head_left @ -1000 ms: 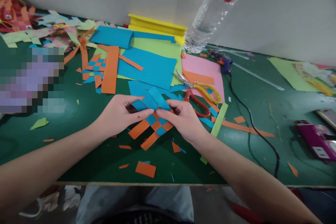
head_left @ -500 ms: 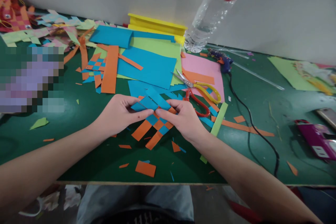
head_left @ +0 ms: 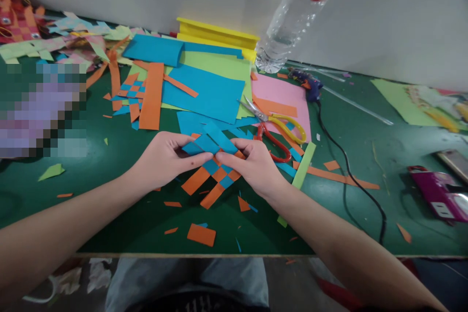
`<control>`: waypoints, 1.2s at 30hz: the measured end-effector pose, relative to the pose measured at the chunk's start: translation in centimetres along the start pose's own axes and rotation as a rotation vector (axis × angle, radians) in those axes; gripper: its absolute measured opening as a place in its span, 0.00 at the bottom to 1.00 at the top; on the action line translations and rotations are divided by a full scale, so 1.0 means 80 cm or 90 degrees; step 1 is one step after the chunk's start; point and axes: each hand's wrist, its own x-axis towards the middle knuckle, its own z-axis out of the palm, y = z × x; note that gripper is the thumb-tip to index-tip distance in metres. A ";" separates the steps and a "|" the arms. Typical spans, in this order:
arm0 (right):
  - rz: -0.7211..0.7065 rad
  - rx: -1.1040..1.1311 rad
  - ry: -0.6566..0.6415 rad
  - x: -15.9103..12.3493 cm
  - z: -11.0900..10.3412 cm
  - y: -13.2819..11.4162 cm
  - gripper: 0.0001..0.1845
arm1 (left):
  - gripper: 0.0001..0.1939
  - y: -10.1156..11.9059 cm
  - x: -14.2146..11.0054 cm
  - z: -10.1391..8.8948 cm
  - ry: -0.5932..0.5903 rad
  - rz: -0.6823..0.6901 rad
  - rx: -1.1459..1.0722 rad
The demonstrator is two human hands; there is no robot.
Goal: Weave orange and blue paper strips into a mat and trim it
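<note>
A woven piece of blue and orange paper strips point(head_left: 220, 174) is held up between both hands over the green table. My left hand point(head_left: 179, 156) pinches its left side with thumb and fingers. On the other side my right hand point(head_left: 258, 165) pinches it, thumb pressed on the front near the left thumb. Two blue strips cross at the top; orange strip ends hang loose at the bottom. The fingers behind the paper are partly hidden. Scissors point(head_left: 280, 126) with yellow and red handles lie open just beyond my right hand.
Blue point(head_left: 204, 92), green and pink point(head_left: 281, 90) paper sheets lie behind the hands. A water bottle point(head_left: 292, 19) stands by the wall near a glue gun point(head_left: 307, 83), whose black cord runs to the table's front edge. Paper scraps point(head_left: 202, 235) are scattered about. A purple box point(head_left: 438, 195) sits at right.
The view has shifted very slightly. Both hands keep the same hold on the woven paper, with no clear movement of either.
</note>
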 end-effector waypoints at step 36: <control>-0.049 0.015 -0.001 0.000 -0.002 -0.001 0.10 | 0.06 0.003 -0.005 -0.004 -0.033 0.094 0.043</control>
